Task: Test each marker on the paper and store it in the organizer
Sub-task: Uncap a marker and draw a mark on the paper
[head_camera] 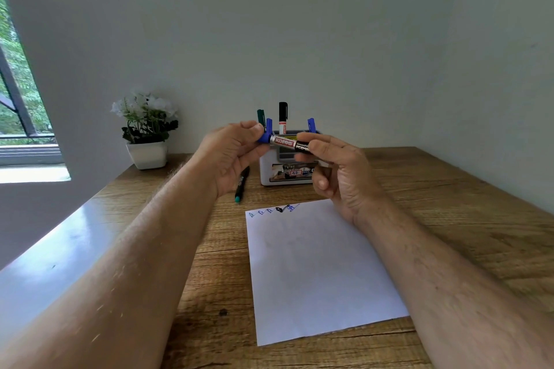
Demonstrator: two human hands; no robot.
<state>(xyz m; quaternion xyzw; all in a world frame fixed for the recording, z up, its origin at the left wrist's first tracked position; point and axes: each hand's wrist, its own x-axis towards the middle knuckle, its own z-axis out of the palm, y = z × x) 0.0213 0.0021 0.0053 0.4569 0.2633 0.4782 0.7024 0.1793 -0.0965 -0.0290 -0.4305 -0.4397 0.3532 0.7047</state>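
marker held level above the surface, just in front of organizer | left hand fingers pinch blue cap; right hand fingers grip barrel | risk: cap seated crooked; tip dries out or inks fingers; paper below

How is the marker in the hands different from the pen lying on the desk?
The held marker is thick, with a blue cap and a printed label; the pen on the desk is slimmer and dark with a teal tip. The marker is held level in the air; the pen lies untouched beside the organizer.
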